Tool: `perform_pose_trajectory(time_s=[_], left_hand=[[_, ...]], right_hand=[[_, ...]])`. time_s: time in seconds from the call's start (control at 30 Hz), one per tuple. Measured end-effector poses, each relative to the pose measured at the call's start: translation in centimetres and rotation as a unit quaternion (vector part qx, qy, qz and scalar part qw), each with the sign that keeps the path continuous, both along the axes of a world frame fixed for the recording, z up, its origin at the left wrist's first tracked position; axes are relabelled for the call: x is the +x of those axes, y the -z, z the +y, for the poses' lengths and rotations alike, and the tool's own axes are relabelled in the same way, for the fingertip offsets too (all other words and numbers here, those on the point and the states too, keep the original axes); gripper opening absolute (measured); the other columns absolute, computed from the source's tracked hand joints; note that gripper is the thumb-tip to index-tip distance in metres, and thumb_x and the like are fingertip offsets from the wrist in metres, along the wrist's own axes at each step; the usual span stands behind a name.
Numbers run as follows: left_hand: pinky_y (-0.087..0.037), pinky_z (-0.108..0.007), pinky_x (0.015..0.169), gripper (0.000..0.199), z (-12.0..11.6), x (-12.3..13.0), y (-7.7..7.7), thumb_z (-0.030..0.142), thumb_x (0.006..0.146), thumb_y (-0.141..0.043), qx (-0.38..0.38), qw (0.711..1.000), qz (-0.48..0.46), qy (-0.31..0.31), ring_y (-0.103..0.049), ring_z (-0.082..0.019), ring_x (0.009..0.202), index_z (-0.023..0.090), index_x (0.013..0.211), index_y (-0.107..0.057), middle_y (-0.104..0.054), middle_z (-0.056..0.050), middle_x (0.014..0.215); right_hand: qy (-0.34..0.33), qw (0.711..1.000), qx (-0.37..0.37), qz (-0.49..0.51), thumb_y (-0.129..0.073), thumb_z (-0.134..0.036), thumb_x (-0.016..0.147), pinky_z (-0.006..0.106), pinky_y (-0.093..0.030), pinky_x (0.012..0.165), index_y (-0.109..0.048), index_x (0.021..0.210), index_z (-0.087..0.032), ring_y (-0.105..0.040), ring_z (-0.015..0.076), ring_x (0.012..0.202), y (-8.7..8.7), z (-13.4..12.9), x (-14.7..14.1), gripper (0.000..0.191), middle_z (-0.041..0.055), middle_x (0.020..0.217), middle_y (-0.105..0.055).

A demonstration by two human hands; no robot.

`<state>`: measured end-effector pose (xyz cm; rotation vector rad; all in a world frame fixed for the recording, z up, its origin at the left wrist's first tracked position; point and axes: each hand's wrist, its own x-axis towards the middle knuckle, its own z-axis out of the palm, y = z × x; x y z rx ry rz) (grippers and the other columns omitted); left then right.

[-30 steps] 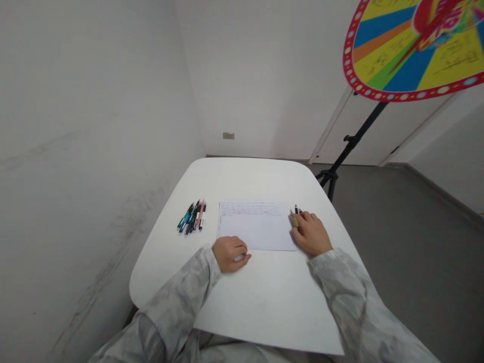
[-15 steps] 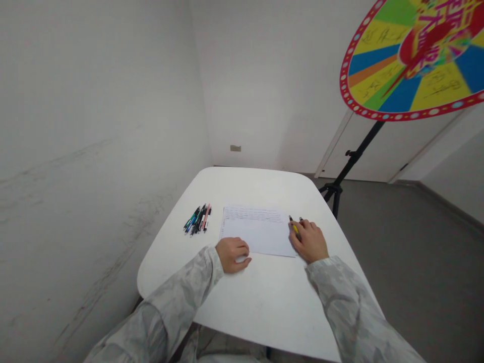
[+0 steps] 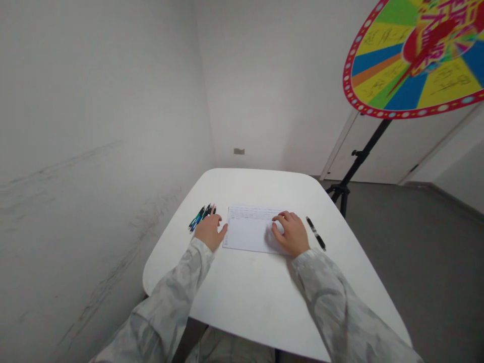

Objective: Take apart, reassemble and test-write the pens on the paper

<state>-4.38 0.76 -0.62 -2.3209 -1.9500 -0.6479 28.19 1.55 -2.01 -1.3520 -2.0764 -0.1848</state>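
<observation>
White paper [image 3: 245, 236]: on the table [image 3: 242, 292] between your hands; writing fills the top lines, the rest you can see looks unwritten.
Left hand [image 3: 209, 232]: your thumb is spread, fingers released, over the pen bunch [image 3: 196, 219].
Right hand [image 3: 293, 234]: over the paper, fingers curled; any grasp is unclear.
Black pen [image 3: 316, 234]: beside your right hand.

Bare surface runs across the far end of a white table [image 3: 260, 186], and a wide open stretch lies nearer, between both sleeves [image 3: 338, 302]. Between the hands, a gap opens above the paper [image 3: 244, 234]. The left hand [image 3: 209, 231] blocks the near side of the clustered pens [image 3: 198, 218]; the right hand [image 3: 290, 234] covers the paper's right part. A lone pen [image 3: 316, 233] lies right of it.
</observation>
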Motion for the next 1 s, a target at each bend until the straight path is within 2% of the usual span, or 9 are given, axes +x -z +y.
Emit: perform_pose_trajectory(time_s=[0.07, 0.13, 0.37, 0.63, 1.0], left_hand=[[-0.054, -0.038, 0.089, 0.031, 0.6, -0.8, -0.7, 0.044, 0.100, -0.061, -0.059, 0.995, 0.050, -0.055, -0.072, -0.027, 0.098, 0.017, 0.111, -0.069, -0.076, -0.012, 0.106], [-0.054, -0.039, 0.090, 0.033, 1.1, -1.3, -1.1, 0.045, 0.100, -0.060, -0.090, 0.989, 0.082, -0.079, -0.072, -0.029, 0.101, 0.017, 0.113, -0.070, -0.077, -0.014, 0.110], [-0.054, -0.039, 0.092, 0.033, 1.4, -1.3, -1.4, 0.038, 0.100, -0.060, -0.122, 0.982, 0.112, -0.090, -0.074, -0.029, 0.100, 0.020, 0.126, -0.066, -0.077, -0.015, 0.116], [-0.055, -0.042, 0.091, 0.028, 1.6, -1.7, -1.7, 0.038, 0.102, -0.055, -0.130, 0.977, 0.126, -0.108, -0.075, -0.031, 0.102, 0.021, 0.119, -0.069, -0.078, -0.015, 0.112], [-0.057, -0.040, 0.081, 0.026, 2.1, -1.4, -1.1, 0.033, 0.094, -0.061, -0.169, 0.968, 0.147, -0.110, -0.077, -0.032, 0.094, 0.015, 0.102, -0.078, -0.080, -0.018, 0.103]], right_hand=[[-0.012, 1.000, 0.000, 0.005, -0.056, -0.028, 0.100, 0.040, -0.041, 0.089, -0.072, 0.102, -0.019, -0.059, 0.0268, 0.098, 0.2, 0.6, -1.2, 0.018, 0.0108, 0.103, -0.068], [-0.014, 1.000, 0.001, 0.014, -0.057, -0.026, 0.099, 0.039, -0.041, 0.087, -0.072, 0.098, -0.019, -0.059, 0.0265, 0.097, 0.8, 1.0, -2.0, 0.016, 0.0107, 0.100, -0.068], [-0.012, 1.000, 0.002, 0.028, -0.058, -0.024, 0.097, 0.038, -0.042, 0.084, -0.072, 0.093, -0.018, -0.061, 0.0265, 0.094, 2.7, 1.1, -2.0, 0.016, 0.0111, 0.096, -0.069], [-0.033, 0.999, -0.018, 0.035, -0.056, -0.024, 0.098, 0.039, -0.043, 0.085, -0.071, 0.092, -0.018, -0.063, 0.0269, 0.094, 2.6, 1.1, -1.8, 0.017, 0.0116, 0.096, -0.070], [-0.030, 0.999, -0.025, 0.036, -0.057, -0.024, 0.097, 0.039, -0.043, 0.085, -0.071, 0.090, -0.018, -0.062, 0.0263, 0.093, 2.8, 1.2, -1.9, 0.017, 0.0114, 0.095, -0.070]])
